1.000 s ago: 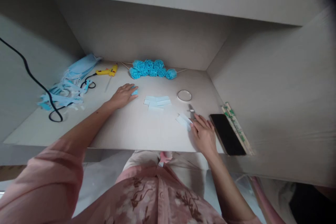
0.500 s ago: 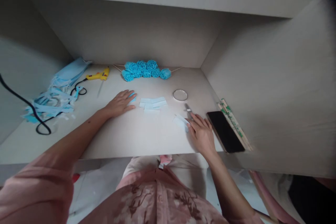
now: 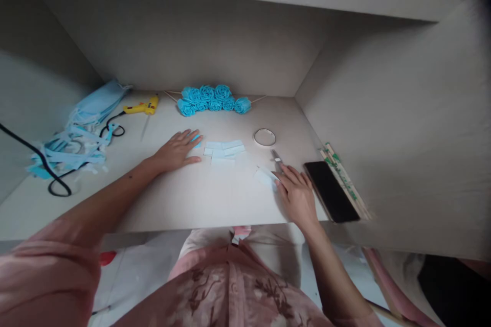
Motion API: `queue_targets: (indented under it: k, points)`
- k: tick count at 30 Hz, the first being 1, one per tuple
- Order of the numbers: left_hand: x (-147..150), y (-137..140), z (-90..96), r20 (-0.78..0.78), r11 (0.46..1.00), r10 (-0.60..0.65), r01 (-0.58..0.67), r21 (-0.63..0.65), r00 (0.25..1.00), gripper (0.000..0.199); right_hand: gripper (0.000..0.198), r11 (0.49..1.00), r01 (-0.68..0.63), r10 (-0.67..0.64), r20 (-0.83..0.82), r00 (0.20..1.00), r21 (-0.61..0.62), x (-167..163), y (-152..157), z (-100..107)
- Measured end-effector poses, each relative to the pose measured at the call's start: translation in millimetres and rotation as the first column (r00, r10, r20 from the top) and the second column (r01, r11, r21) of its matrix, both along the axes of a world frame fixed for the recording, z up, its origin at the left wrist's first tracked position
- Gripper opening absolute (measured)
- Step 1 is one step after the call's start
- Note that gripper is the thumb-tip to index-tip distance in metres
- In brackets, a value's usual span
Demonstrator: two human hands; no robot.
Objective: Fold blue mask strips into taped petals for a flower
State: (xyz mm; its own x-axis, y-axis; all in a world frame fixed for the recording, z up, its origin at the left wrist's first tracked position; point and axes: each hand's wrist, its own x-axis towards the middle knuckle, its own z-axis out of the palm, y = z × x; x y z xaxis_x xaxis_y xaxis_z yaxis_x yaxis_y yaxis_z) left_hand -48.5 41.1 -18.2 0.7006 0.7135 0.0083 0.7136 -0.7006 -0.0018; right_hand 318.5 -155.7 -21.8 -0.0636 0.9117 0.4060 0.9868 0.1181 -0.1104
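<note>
My left hand [image 3: 177, 149] lies flat on the white surface with its fingers spread. A small bright blue piece [image 3: 197, 141] shows under its fingertips. Just right of it, several pale blue strips of mask fabric [image 3: 224, 151] overlap one another. My right hand [image 3: 298, 191] rests palm down, fingers stretched out, over the near end of a metal tool with a pointed end [image 3: 275, 155]; its handle is hidden, so I cannot tell the kind. Beside the thumb and index finger lies another pale blue fabric piece [image 3: 264, 174]. A roll of clear tape [image 3: 264, 137] sits farther back.
Blue fabric roses [image 3: 215, 99] on sticks lie along the back wall. At left are a yellow glue gun [image 3: 142, 107], its black cord, blue face masks [image 3: 99, 102] and scraps [image 3: 71, 150]. A phone [image 3: 332, 191] and wrapped chopsticks [image 3: 345, 179] lie at right.
The view has shifted slightly. Both hands stay resting in nearly the same places, and the fabric pieces lie as before.
</note>
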Motion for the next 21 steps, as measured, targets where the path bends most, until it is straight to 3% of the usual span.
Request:
queue_targets:
  k: [5,13,17,21]
  points:
    - [-4,-8,0.6,0.018,1.0,-0.009,0.008,0.024,1.0,0.086,0.034,1.0,0.002,-0.002,-0.013,1.0,0.0,-1,-1,1]
    - [-21,-52,1.5,0.008,1.0,-0.011,0.011,0.011,1.0,0.083,0.032,1.0,-0.014,0.014,-0.029,0.999,-0.002,0,-1,0]
    - [-20,-54,6.5,0.01,1.0,0.004,-0.003,-0.031,1.0,0.077,0.033,1.0,-0.021,0.02,-0.04,0.999,-0.009,1,-1,-1]
    - [-20,-51,16.1,0.112,0.998,0.01,-0.004,-0.057,0.994,0.072,0.034,0.999,-0.031,0.031,-0.051,0.998,-0.008,2,-2,-2]
